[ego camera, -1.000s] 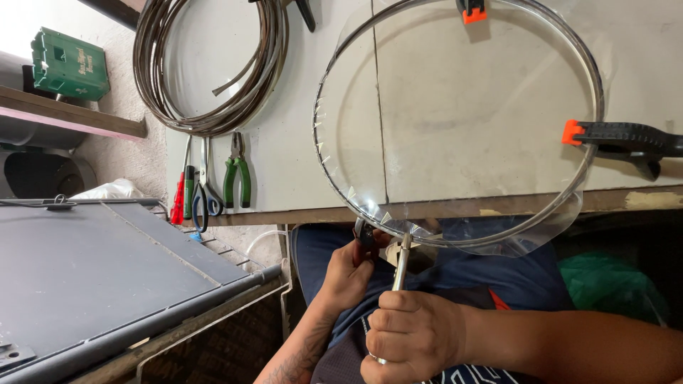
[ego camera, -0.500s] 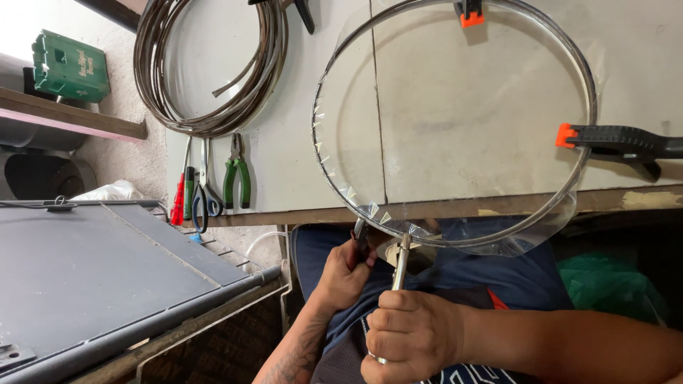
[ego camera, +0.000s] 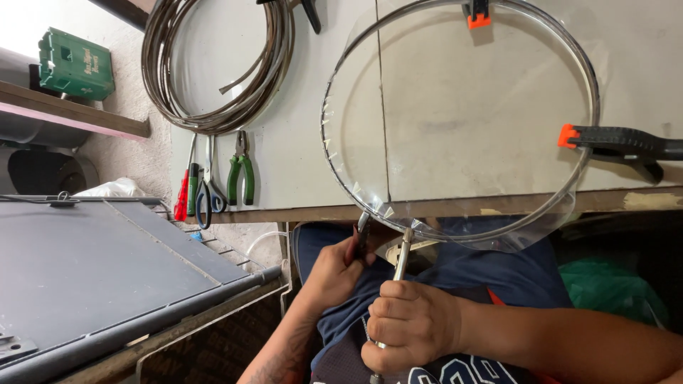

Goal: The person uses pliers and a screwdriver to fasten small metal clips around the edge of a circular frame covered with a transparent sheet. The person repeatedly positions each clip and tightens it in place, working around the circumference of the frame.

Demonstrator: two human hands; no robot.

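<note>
Right hand (ego camera: 413, 323) fisted tight around the handle of a slim metal tool (ego camera: 403, 257), fingers fully curled, no gap. Tool rising out of the top of that fist, tip touching the lower rim of the metal hoop (ego camera: 590, 85) just above the knuckles. Left hand (ego camera: 334, 274) just beside, fingers pinched closed on a small dark tool (ego camera: 363, 235), its tip also up at the hoop's lower edge.

Hoop large and round, covered with clear film (ego camera: 526, 227), lying flat on a pale workbench (ego camera: 299, 163), its near arc overhanging the bench edge toward both hands. Held down by orange-tipped clamps (ego camera: 619, 141) beyond the fingers.

Farther left on the bench: coiled metal strip (ego camera: 220, 71), green-handled pliers (ego camera: 240, 171), scissors (ego camera: 206, 188). Dark grey panel (ego camera: 107, 263) off to the left; green box (ego camera: 75, 64) on a shelf.

Slim tool's long axis running from fist straight up to hoop rim, working end pointing away from the body.
</note>
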